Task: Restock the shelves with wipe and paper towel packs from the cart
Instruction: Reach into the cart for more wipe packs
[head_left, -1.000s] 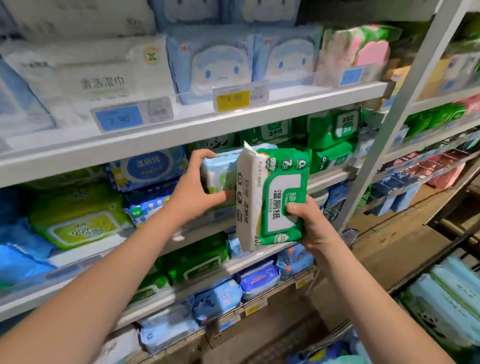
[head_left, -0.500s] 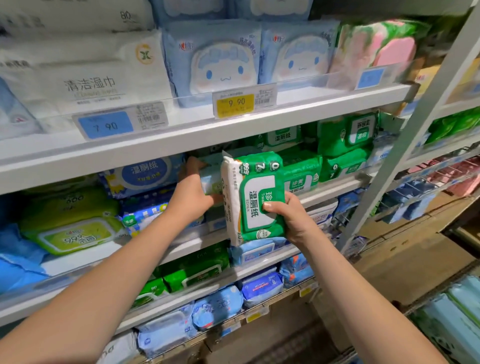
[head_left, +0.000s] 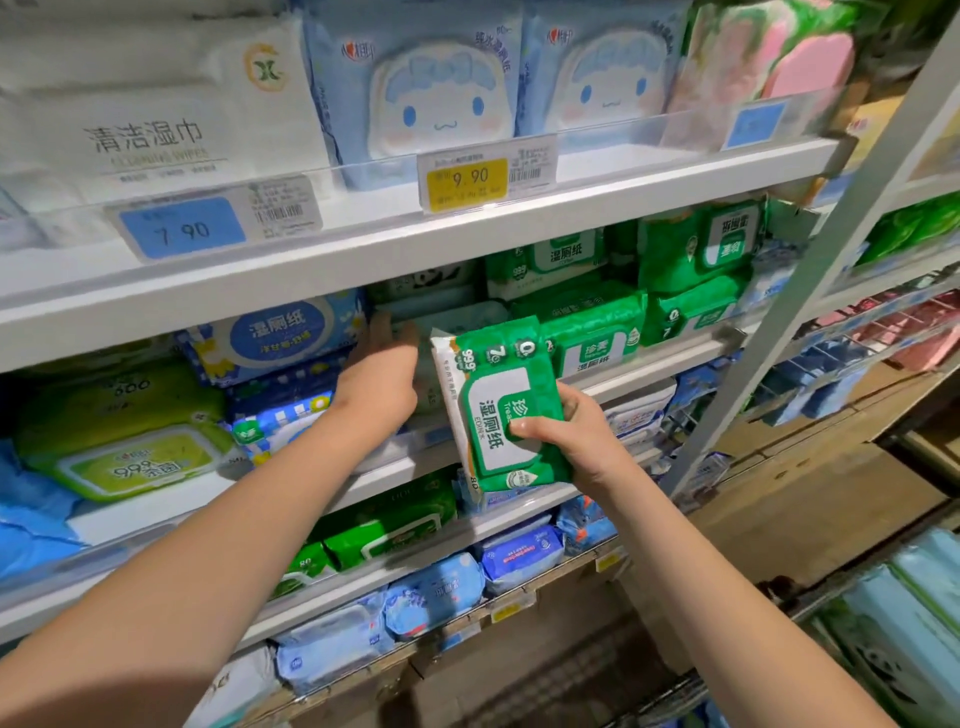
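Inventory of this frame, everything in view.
held pack: 1, green, before middle shelf
pale pack: 1, whitish, middle shelf, behind held pack
green packs: several, green, middle shelf right
blue packs: stack, blue, middle shelf left
lime pack: 1, yellow-green, middle shelf far left
cartoon packs: 2 fronts, light blue, top shelf
white packs: count unclear, white, top shelf left
price tags: 3, two blue, one yellow, top shelf rail
teal packs: several, pale teal, bottom right
left hand: against pale pack, thumb hidden
right hand: grips held pack
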